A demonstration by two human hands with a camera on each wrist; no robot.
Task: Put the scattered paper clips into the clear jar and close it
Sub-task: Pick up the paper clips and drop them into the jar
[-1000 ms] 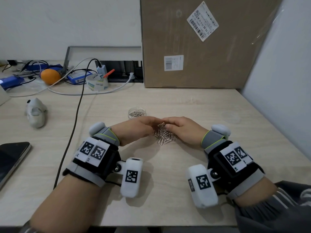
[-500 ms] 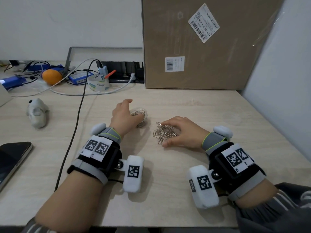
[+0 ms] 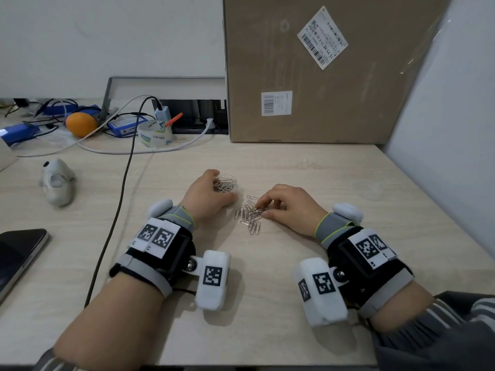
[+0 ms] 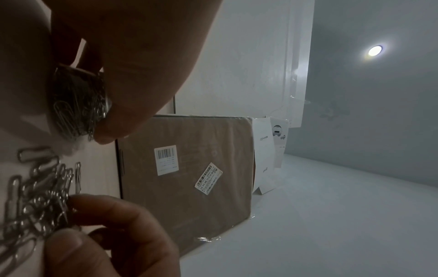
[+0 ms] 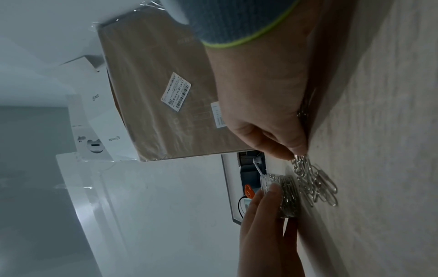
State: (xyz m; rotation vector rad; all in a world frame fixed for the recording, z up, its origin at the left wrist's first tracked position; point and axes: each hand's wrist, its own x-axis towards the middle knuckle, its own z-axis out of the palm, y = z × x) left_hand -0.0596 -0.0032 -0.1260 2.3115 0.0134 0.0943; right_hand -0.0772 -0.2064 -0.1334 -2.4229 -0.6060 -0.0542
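Here, the left hand (image 3: 207, 195) is steadying the clear jar (image 3: 226, 183) mid-bench (image 3: 294, 167), fingers curled round it, while the right hand (image 3: 288, 207) is pinching paper clips (image 3: 250, 216) from the pile beside it.

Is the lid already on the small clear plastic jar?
No: in the head view the small clear plastic jar stands open-topped, silver paper clips showing inside, while the left hand grips its side.

Jar (image 3: 227, 183) near wall hidden behind left hand (image 3: 207, 195). Phone (image 3: 18, 257) cut off at left edge. Label print on box (image 3: 308, 76) too small to read.
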